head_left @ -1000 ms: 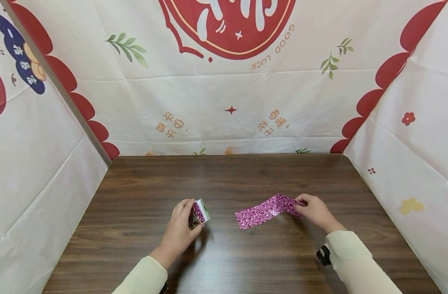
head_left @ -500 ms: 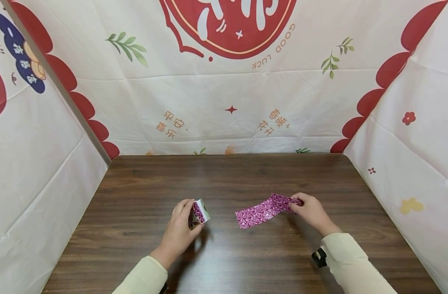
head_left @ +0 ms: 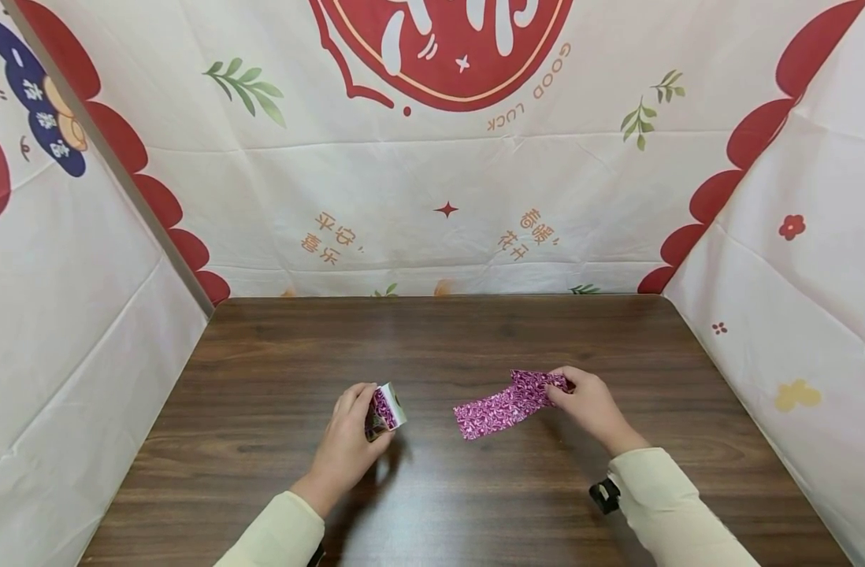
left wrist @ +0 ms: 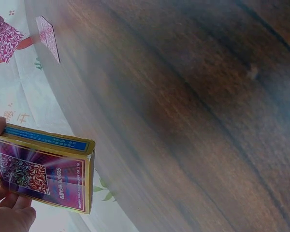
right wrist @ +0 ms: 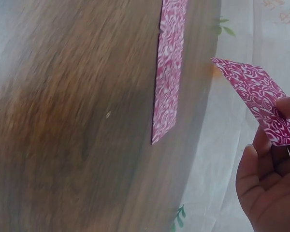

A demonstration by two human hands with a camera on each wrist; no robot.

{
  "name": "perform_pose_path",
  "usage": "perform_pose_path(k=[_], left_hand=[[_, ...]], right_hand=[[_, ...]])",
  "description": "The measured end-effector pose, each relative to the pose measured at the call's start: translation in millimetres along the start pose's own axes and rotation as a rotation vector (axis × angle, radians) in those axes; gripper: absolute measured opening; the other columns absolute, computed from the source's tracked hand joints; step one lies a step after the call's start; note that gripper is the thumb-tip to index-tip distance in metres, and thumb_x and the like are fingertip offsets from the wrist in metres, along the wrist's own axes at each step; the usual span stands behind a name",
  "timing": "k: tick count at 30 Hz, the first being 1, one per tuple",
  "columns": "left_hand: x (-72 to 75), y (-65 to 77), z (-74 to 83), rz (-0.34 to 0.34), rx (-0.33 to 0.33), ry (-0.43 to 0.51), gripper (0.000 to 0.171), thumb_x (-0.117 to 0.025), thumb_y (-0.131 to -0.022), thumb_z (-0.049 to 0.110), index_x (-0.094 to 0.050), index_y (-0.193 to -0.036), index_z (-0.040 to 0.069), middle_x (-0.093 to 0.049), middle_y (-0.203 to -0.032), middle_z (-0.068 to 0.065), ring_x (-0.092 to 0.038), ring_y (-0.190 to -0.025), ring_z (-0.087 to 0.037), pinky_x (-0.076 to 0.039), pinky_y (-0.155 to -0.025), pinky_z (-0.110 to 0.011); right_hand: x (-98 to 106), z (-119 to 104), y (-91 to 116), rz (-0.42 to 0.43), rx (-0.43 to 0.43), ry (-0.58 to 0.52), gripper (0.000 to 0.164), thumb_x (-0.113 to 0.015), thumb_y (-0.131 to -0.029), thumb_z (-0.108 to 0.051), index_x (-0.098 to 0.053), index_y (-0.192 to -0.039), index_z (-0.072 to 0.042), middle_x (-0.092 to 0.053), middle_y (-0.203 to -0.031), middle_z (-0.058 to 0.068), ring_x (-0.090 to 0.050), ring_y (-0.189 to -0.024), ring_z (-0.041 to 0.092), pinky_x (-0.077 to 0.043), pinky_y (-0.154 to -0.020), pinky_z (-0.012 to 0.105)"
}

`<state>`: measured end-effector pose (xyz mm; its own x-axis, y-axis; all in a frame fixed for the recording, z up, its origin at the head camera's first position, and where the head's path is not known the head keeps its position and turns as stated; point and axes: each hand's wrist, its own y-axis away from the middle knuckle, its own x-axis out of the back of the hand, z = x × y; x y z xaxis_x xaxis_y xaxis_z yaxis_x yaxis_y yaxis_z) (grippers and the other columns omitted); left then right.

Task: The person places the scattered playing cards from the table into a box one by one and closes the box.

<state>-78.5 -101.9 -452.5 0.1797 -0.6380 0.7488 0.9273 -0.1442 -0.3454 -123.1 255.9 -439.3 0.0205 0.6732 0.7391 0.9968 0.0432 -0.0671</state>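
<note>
My left hand point(head_left: 345, 441) grips a small card box point(head_left: 383, 407), tilted, its white flap end facing right. In the left wrist view the box point(left wrist: 43, 174) shows purple sides with gold edges. My right hand point(head_left: 592, 405) pinches a magenta-and-white patterned playing card point(head_left: 532, 386) between thumb and fingers. In the right wrist view this card point(right wrist: 256, 96) is off the tabletop; whether it is a single card I cannot tell. Beneath and to its left lies a row of cards point(head_left: 485, 416) with the same pattern, partly hidden by the held card in the head view.
A dark wood-grain table point(head_left: 432, 504) carries all of this. White printed cloth point(head_left: 432, 181) stands upright along its back, left and right sides. A black wrist strap point(head_left: 605, 495) shows at my right sleeve.
My right hand has moved left with its card, which now overlaps more of the row in the head view. My left hand and the box have stayed in place.
</note>
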Motion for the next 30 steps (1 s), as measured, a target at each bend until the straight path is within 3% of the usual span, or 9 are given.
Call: perform_pose_path(k=[30], left_hand=[[-2.9,0.3,0.3,0.004,-0.042,0.004,0.068,-0.079,-0.063,0.013,-0.049,-0.123,0.001,-0.048,-0.119,-0.010,-0.046,-0.109,-0.025,-0.043,-0.090,-0.039]], right_hand=[[-13,-50,5,0.074,0.068,-0.123,0.010,-0.061,-0.080,-0.014,-0.063,-0.088,-0.008,-0.054,-0.071,0.002,-0.046,-0.061,0.012,-0.040,-0.052,0.025]])
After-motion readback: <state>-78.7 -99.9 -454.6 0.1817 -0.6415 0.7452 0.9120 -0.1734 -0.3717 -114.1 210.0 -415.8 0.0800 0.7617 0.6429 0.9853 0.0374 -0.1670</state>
